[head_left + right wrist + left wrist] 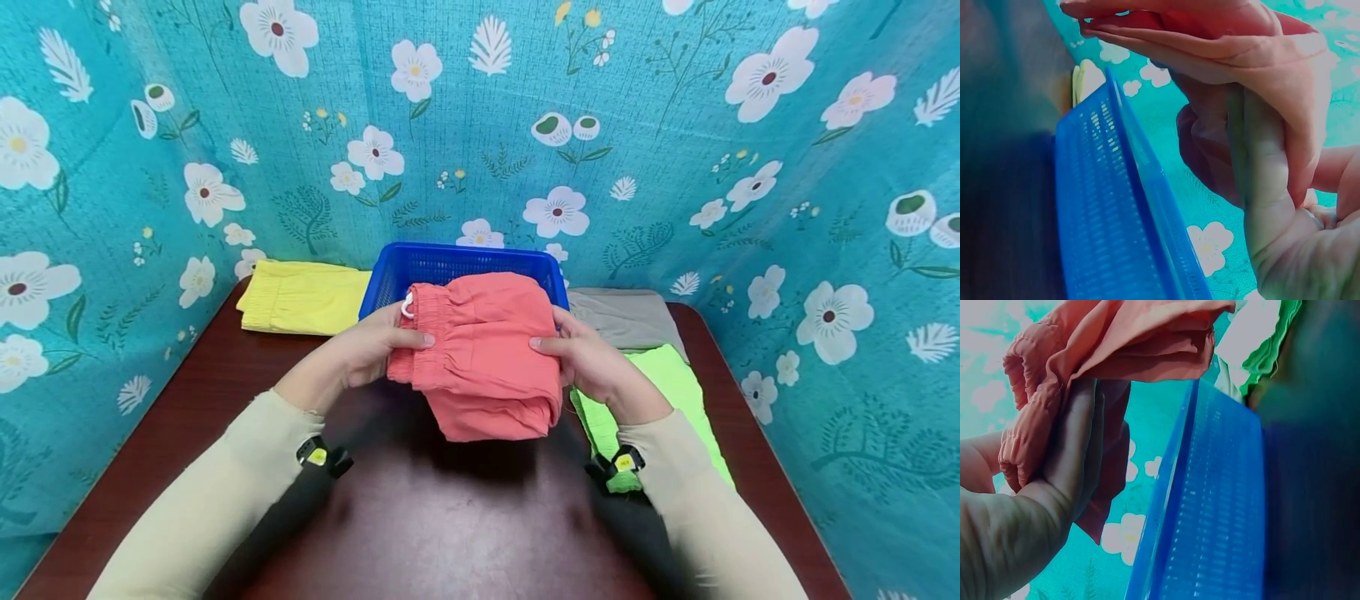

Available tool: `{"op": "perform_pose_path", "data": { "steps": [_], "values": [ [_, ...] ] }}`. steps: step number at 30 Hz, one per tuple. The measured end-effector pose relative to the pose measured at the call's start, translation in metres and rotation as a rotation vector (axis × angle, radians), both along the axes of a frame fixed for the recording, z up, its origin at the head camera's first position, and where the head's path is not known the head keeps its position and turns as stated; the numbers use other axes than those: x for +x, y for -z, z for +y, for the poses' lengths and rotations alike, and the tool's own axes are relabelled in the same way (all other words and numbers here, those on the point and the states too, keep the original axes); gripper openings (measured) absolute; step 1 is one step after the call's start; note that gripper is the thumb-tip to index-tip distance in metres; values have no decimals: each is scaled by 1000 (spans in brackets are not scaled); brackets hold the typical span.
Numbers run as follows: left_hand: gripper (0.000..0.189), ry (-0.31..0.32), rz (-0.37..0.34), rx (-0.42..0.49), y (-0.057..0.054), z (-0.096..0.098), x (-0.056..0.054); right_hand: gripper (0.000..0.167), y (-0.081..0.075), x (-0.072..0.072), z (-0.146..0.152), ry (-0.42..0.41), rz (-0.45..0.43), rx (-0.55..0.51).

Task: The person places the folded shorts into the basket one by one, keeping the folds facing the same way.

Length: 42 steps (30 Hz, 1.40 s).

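Observation:
A folded pair of coral-red shorts (487, 350), with a gathered elastic waistband and a white drawstring (407, 305), is held up above the table in both hands. My left hand (375, 343) grips the waistband side, thumb on top and fingers underneath. At the opposite side, my right hand (588, 357) pinches the folded edge in the same way. Both wrist views show the fingers running beneath the coral cloth (1141, 344), partly hidden by its folds. Just behind the shorts stands a blue perforated plastic basket (465, 250); the shorts cover part of it.
Folded yellow clothing (307, 296) with an elastic band lies left of the basket. To the right are a folded grey cloth (622, 317) and bright green clothing (675, 383). The dark brown table (465, 533) meets a blue floral curtain (480, 125) at the back and sides.

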<state>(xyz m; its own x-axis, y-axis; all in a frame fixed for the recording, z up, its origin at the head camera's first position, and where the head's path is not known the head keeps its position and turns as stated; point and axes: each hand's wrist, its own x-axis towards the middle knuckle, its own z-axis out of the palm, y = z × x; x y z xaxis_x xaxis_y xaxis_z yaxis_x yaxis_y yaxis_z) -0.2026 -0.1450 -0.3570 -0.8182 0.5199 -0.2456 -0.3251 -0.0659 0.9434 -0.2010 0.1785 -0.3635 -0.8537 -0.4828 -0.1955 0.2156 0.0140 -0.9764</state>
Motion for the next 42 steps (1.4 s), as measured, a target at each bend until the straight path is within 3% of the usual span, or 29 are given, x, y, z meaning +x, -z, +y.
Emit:
{"op": "perform_pose_path", "data": {
  "steps": [11,22,29,42],
  "values": [
    [52,-54,39,-46,-16,-1,-27,66,-14,-30,-6,9,4,27],
    [53,-33,58,-85,-25,0,-61,63,-22,-61,-6,13,-27,32],
    [49,-16,29,-94,-25,-2,-83,61,-20,-81,-10,22,-47,50],
    [54,-63,-4,-125,-19,-2,-116,59,-8,-109,-16,62,-57,70]
  ]
}}
